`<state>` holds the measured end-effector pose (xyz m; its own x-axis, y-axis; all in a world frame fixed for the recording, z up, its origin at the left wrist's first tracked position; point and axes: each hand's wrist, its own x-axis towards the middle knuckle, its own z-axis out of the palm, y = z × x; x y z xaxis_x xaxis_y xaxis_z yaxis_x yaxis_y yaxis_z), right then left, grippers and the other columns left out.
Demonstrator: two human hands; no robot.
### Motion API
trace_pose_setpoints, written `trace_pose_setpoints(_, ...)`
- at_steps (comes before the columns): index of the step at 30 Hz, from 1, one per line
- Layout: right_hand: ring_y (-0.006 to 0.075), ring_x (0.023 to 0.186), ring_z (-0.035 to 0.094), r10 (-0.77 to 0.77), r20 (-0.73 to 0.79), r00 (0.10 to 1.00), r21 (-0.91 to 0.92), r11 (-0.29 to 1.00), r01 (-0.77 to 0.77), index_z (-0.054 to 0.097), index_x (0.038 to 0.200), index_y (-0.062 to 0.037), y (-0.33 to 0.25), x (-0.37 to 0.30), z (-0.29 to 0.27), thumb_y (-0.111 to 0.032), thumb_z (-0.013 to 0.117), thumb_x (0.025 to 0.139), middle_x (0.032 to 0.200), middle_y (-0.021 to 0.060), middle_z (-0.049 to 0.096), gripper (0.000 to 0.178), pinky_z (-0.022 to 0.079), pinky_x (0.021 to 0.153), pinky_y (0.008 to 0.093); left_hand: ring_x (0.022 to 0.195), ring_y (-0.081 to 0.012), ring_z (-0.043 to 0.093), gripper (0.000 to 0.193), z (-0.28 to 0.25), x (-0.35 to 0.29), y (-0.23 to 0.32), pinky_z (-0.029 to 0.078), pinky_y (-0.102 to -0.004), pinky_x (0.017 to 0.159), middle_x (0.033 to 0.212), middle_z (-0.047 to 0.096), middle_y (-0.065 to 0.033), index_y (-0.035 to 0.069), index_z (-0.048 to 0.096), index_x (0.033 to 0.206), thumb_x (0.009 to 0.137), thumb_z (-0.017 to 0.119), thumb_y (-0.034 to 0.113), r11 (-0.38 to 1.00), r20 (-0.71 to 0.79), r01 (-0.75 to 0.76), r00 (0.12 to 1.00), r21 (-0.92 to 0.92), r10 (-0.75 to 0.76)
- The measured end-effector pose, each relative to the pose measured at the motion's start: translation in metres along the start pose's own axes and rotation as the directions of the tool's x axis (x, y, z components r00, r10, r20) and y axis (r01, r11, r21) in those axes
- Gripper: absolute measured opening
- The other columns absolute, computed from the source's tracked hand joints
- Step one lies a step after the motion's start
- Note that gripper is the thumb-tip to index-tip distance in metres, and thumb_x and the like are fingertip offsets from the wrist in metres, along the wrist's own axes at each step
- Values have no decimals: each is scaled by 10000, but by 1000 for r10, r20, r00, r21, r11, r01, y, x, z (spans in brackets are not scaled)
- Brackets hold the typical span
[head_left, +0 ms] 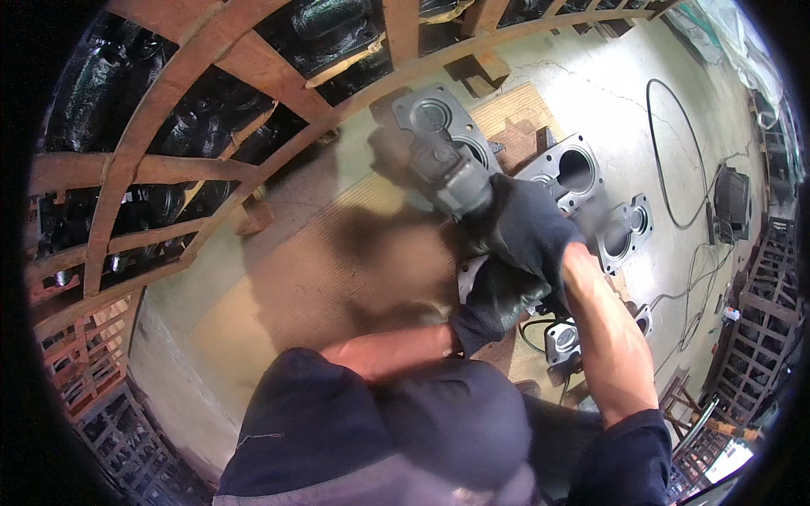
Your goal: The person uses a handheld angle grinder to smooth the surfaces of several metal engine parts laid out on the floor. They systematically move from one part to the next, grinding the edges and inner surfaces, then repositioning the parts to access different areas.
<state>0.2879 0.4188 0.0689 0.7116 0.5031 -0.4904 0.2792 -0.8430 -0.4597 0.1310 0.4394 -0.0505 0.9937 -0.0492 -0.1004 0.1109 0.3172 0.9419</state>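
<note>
My right hand (pixel 531 223), in a dark work glove, is closed at the near end of a grey metal casting (pixel 460 181). The casting has a flat flange with round openings at its far end and is blurred; its grip points are hidden. Just below and partly under the right hand is my gloved left hand (pixel 499 299), fingers curled. What it holds, if anything, is hidden. Beside my right hand lie another flanged casting (pixel 586 160) with a large round bore and a two-holed flanged casting (pixel 624 232). A smaller metal part (pixel 563 339) sits near my right forearm.
Brown cardboard (pixel 337 278) covers the floor under the work. A wooden crate (pixel 236 63) with dark wrapped contents stands along the far left. To the right are a looped black cable (pixel 675 152), a dark box (pixel 732 202) and slatted crates (pixel 764 312).
</note>
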Motion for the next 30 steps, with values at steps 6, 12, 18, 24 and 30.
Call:
trace_pose_setpoints(6, 363, 892, 754, 95, 0, 996, -29, 995, -95, 708, 1146, 19, 11, -29, -20, -237, 820, 803, 923, 244, 755, 442, 572, 829, 428, 1039, -199, 615, 315, 20, 10, 30, 519, -337, 919, 1112, 671, -86, -8, 601, 1226, 946, 734, 46, 981, 89, 53, 995, -186, -37)
trace_pose_setpoints(12, 266, 897, 745, 129, -85, 988, 87, 989, -122, 717, 1153, -9, 22, -10, -22, -118, 844, 739, 984, 192, 774, 447, 566, 801, 360, 965, -189, 642, 167, 28, 42, 17, 546, -321, 863, 981, 709, -78, -3, 695, 1093, 926, 708, -13, 990, 45, -95, 994, -105, 100)
trace_pose_setpoints(18, 247, 832, 731, 78, -115, 990, 112, 992, -65, 723, 1123, -13, -7, -12, -41, -167, 823, 765, 885, 176, 755, 402, 563, 797, 355, 985, -197, 668, 166, 29, 60, -7, 557, -323, 862, 1001, 723, -95, -4, 700, 1117, 962, 689, 56, 990, -18, -92, 996, -108, 90)
trace_pose_setpoints(24, 435, 1020, 724, -17, -155, 988, -80, 997, 5, 768, 995, 28, 35, 52, -66, -215, 641, 908, 1021, 308, 724, 287, 571, 868, 470, 1016, -209, 691, 221, -5, 126, 37, 565, -326, 859, 1054, 735, -119, -6, 693, 1167, 1008, 665, 145, 993, 254, 58, 967, -102, -30)
trace_pose_setpoints(30, 249, 836, 715, -280, -142, 950, -189, 949, 252, 756, 1024, 19, 60, 67, -51, -145, 767, 798, 885, 155, 762, 280, 568, 755, 353, 1034, -234, 716, 275, -5, 102, 55, 568, -330, 848, 1072, 751, -147, -3, 696, 1197, 1047, 638, 220, 966, 48, 21, 999, -257, -8)
